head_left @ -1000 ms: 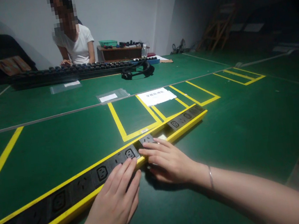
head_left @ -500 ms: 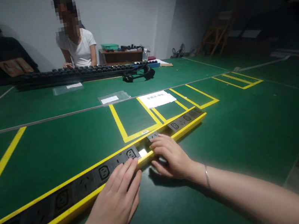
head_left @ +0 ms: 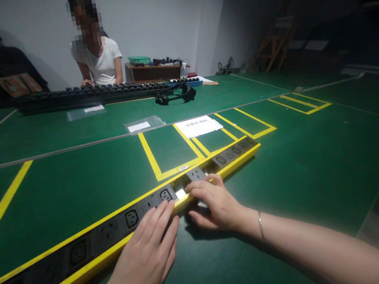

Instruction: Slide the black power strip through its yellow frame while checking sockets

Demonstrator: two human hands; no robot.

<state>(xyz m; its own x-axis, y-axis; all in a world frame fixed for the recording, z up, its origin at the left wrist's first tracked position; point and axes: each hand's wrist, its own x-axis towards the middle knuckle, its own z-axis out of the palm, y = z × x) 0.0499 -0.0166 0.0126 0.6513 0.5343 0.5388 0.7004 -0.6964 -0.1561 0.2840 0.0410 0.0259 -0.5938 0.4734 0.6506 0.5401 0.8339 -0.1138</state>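
A long yellow power strip housing (head_left: 217, 178) with black socket modules lies slantwise across the green table. My left hand (head_left: 151, 241) rests on its near edge, fingers stretched out flat beside a socket module (head_left: 166, 195). To the right of that module there is a gap in the row, with a white patch (head_left: 181, 193) in it. A loose-looking three-slot socket module (head_left: 196, 174) sits between two gaps. My right hand (head_left: 215, 202) is just in front of it, its bent fingers touching the near yellow rim. Its thumb stands apart below, and nothing shows between thumb and fingers.
Yellow tape (head_left: 148, 155) marks rectangles on the table, with a printed white sheet (head_left: 198, 126) among them. Farther back lie plastic bags (head_left: 145, 124), a black strap-like headset (head_left: 175, 95) and a long row of black parts (head_left: 95, 94). Another person (head_left: 101, 60) sits opposite.
My right hand has drawn back slightly toward me and left, off the three-slot socket module, which now shows more fully. My left hand stays in place.
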